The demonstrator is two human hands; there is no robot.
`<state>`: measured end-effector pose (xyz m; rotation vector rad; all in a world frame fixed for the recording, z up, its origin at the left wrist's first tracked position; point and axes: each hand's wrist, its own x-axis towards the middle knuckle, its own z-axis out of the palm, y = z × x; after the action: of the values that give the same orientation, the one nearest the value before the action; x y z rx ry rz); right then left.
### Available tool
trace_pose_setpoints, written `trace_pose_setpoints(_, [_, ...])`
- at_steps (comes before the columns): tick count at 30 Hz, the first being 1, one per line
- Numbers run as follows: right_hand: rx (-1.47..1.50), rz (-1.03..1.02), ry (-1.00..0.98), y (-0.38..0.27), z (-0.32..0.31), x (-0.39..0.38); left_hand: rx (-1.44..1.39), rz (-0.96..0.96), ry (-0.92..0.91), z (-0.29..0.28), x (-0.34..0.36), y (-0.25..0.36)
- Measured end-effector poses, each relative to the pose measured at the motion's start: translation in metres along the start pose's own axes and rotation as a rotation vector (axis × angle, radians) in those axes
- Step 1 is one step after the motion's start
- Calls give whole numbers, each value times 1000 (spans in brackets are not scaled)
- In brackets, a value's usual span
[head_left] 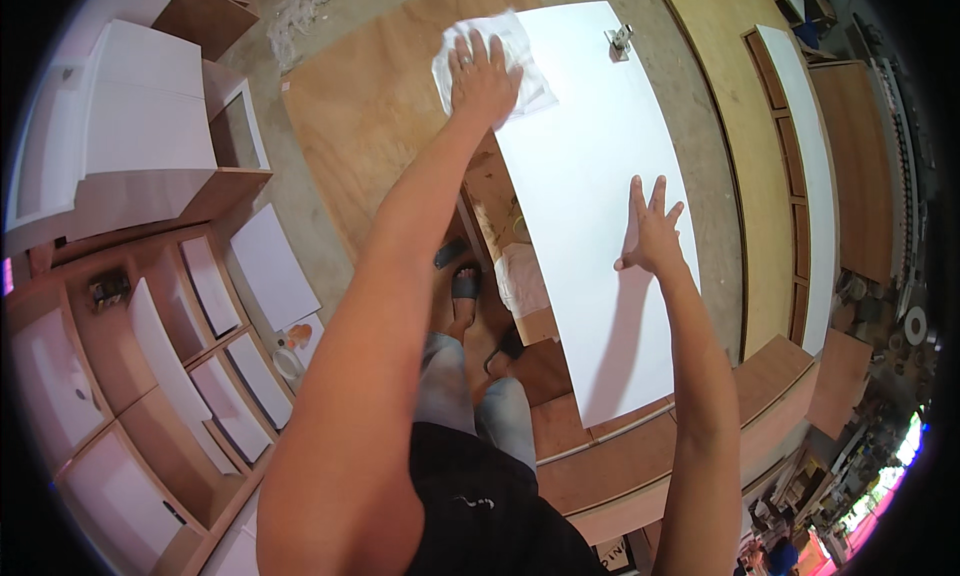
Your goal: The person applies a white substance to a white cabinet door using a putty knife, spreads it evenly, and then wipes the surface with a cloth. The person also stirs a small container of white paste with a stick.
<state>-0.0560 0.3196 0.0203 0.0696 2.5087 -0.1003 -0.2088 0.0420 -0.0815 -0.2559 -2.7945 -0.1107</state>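
A long white panel [590,176] stretches away in front of me, with a metal hinge [620,43] fixed near its far right corner. My left hand [485,84] lies flat, fingers spread, on a crumpled white cloth [530,71] at the panel's far left corner. Part of the cloth hangs past the panel's edge. Over the right side of the panel is my right hand [655,231], its fingers apart and holding nothing. It casts a long shadow on the white surface; whether it touches the panel I cannot tell.
Under the panel stands a wooden support holding a crumpled pale bag [522,279]. A plywood sheet [370,126] lies on the floor beyond. White-and-brown cabinets [150,376] fill the left. A long wooden board [745,176] and a drawer-like frame [800,196] are at the right.
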Motion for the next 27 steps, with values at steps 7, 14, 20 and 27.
trace_pose_setpoints(7, [-40, 43, 8, 19, 15, -1, -366, 306, -478, -102, -221, 155])
trace_pose_setpoints(14, [-23, 9, -6, 3, 6, 0, -54, -85, 7, -16, -42, 49])
trace_pose_setpoints(20, [-11, 62, -42, 9, 7, -3, -162, -56, -217, -35, -104, 92])
trace_pose_setpoints(27, [-34, 16, -3, 0, 5, 3, 21, -72, -3, 4, 3, -3])
